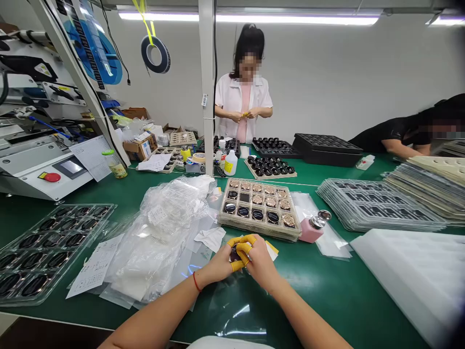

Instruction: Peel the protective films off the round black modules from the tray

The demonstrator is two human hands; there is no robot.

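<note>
Near the middle of the green table [327,291], my left hand [221,261] and my right hand [256,257] meet, with yellow covers on several fingers. Between them is a small round dark part [235,253], partly hidden by the fingers. My left fingers grip its side, and my right fingers are bent over its face. Just beyond the hands stands a stack of beige trays [261,230] with round rose-gold and black parts in its compartments; one compartment shows a dark square. A pink bottle with a metal top [310,230] is right of the stack.
Clear plastic bags [145,252] and a written sheet [96,264] lie left. A clear tray of round parts [54,242] is far left. White foam [407,276] and stacked clear trays [378,203] stand right. A post [207,97] rises ahead; a person [244,97] works behind.
</note>
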